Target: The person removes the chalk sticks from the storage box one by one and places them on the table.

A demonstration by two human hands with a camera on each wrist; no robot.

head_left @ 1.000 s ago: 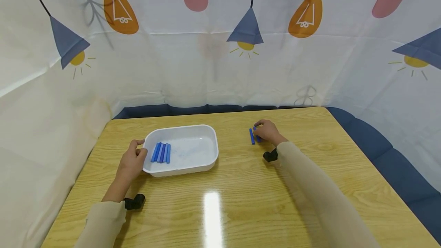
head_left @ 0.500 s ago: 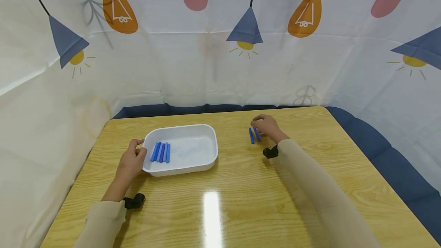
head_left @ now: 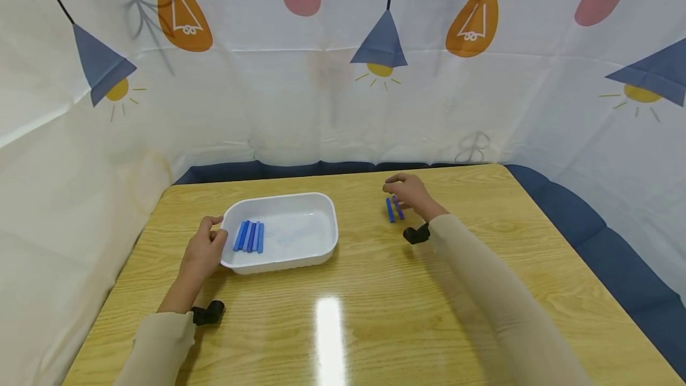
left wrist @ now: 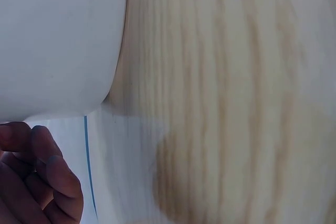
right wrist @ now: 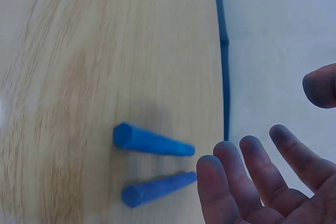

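In the head view a white plastic tray (head_left: 308, 262) lies left of the table's middle. Several blue chalk sticks (head_left: 249, 237) rest side by side in its left part. My left hand (head_left: 206, 249) holds the tray's left rim; in the left wrist view its curled fingers (left wrist: 58, 182) lie beside the tray wall (left wrist: 58, 51). To the right, my right hand (head_left: 412, 192) hovers over two more blue chalk sticks on the table. The right wrist view has the bluer stick (right wrist: 152, 141) and the more violet one (right wrist: 157, 188) apart from the loosely spread, blue-stained fingers (right wrist: 262, 174).
The wooden table (head_left: 375, 314) carries everything, with a bright reflection near its front. Dark blue padding (head_left: 589, 225) borders the table's back and right edges. A white curtain printed with lamps (head_left: 332, 106) hangs behind. Black wrist cameras (head_left: 209, 313) sit on both wrists.
My right hand has drawn off the right-hand chalk stick, moving slightly left and away from me, its fingers loosened. The left hand and tray stay in place.
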